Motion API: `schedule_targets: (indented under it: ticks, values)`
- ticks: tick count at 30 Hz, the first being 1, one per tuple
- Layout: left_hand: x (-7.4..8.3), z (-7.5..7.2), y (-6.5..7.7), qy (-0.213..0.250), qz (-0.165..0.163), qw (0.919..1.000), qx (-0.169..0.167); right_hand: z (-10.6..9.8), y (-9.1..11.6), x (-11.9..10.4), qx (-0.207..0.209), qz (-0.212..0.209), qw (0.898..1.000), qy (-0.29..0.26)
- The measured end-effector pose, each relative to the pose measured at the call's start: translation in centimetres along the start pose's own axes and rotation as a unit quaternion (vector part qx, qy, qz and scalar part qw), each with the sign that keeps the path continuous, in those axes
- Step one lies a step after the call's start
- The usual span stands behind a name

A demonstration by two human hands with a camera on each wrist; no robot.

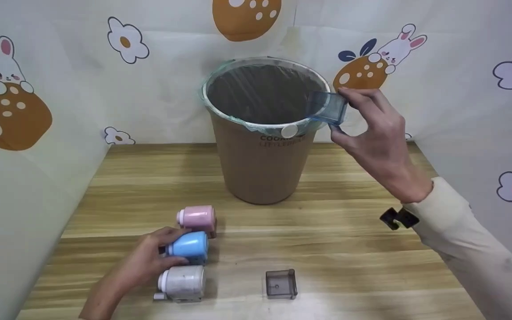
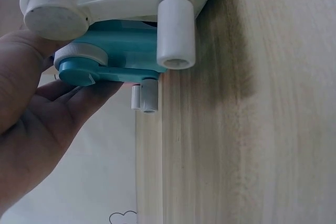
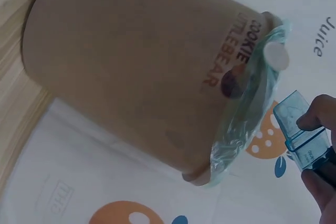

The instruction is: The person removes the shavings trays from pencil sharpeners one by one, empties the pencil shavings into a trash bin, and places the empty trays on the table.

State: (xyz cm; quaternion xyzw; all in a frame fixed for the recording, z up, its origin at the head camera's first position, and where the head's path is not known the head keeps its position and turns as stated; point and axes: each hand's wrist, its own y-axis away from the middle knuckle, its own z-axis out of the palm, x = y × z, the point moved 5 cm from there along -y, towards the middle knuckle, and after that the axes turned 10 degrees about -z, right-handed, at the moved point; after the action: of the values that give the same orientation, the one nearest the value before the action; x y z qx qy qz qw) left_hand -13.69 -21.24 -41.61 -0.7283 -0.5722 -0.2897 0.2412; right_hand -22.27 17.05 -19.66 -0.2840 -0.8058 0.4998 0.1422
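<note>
My left hand [image 1: 149,254] grips a blue crank pencil sharpener [image 1: 192,245] between thumb and fingers on the table. A pink sharpener [image 1: 199,218] stands just beyond it and a white one [image 1: 187,282] just nearer. In the left wrist view, the white crank handle [image 2: 176,32] hangs in front of the blue sharpener [image 2: 126,45]. With thumb and fingertips, my right hand [image 1: 382,140] pinches a clear blue shavings tray [image 1: 332,109] at the right rim of a brown waste bin [image 1: 262,171]. The tray is tilted, its far end overlapping the rim in the head view.
A greenish plastic bag [image 1: 238,121] lines the bin, folded over its rim. On the wooden table [image 1: 349,249], a clear grey shavings tray [image 1: 281,284] lies near the front. Printed cloth [image 1: 171,89] hangs behind and at both sides.
</note>
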Motion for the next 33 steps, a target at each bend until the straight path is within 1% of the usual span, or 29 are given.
schedule_targets:
  ticks: [3, 10, 12, 17, 20, 22, 26, 29, 33]
  values:
    - [0.1, 0.0, 0.0, 0.007, 0.013, 0.9999, 0.001, -0.2, 0.6, -0.1, 0.01, 0.017, 1.0, -0.012]
    - [-0.2, 0.1, 0.1, 0.005, 0.004, 1.0, -0.007, -0.2, 2.4, 0.4, -0.003, 0.06, 0.997, -0.043]
    - [-0.2, 0.1, 0.0, 0.004, 0.006, 0.9999, -0.009, -0.2, 2.9, 0.5, -0.009, 0.075, 0.996, -0.055]
    - [-0.2, -0.1, 0.0, 0.003, 0.013, 0.9999, -0.008, -0.3, 4.2, 0.5, -0.009, 0.114, 0.989, -0.099]
    - [-0.2, 0.0, 0.1, 0.0, 0.006, 0.9999, -0.013, -0.2, 5.2, 0.5, -0.015, 0.124, 0.985, -0.12]
    - [-0.2, 0.0, 0.0, 0.0, 0.003, 0.9999, -0.016, 0.0, 5.9, 0.5, -0.025, 0.133, 0.981, -0.135]
    - [-0.2, -0.1, 0.1, -0.008, 0.02, 0.9997, -0.011, 0.5, 7.2, 0.5, -0.049, 0.167, 0.971, -0.163]
    - [-0.2, -0.1, 0.1, -0.003, 0.022, 0.9997, -0.01, 0.8, 8.0, 0.4, -0.066, 0.195, 0.963, -0.175]
    - [-0.3, 0.0, 0.0, 0.015, 0.016, 0.9996, -0.02, 1.1, 8.9, -0.1, -0.083, 0.22, 0.951, -0.199]
